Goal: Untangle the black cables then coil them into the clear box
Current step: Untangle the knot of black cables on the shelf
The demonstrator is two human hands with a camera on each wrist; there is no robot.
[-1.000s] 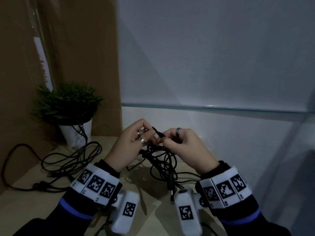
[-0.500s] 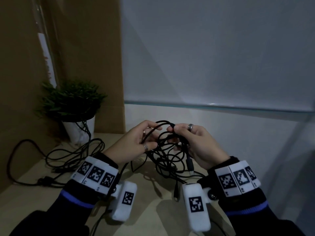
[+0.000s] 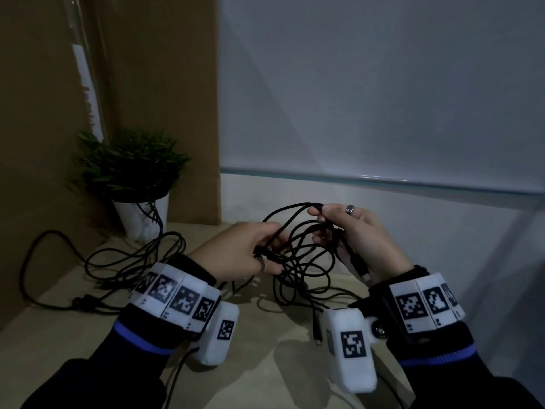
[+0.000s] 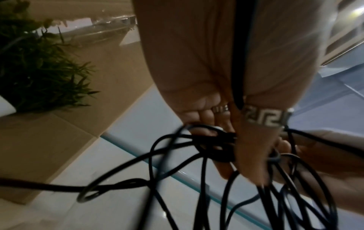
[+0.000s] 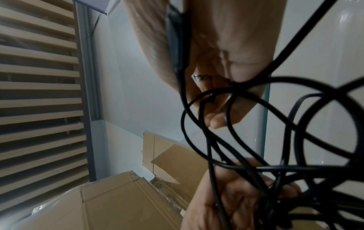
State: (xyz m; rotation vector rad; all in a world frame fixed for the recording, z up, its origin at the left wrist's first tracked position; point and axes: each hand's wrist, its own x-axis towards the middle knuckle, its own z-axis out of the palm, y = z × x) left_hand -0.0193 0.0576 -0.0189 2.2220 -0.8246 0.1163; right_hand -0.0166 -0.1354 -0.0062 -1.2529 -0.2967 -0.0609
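Black cables hang in a loose tangle between your two hands, lifted above the wooden tabletop. Your left hand has its fingers curled round a knot of strands on the side of the tangle nearer the potted plant. Your right hand, on the side away from the plant, pinches one strand at its fingertips and lifts that loop higher than the rest, while a plug end lies along its palm. From the tangle several loops droop down to the tabletop, and one connector dangles just beside the white wrist camera of your right arm.

A second bundle of black cable lies spread on the tabletop right in front of the plant, one strand running up over the white pot. Behind the plant stands brown cardboard. The clear box cannot be picked out with certainty in any view.
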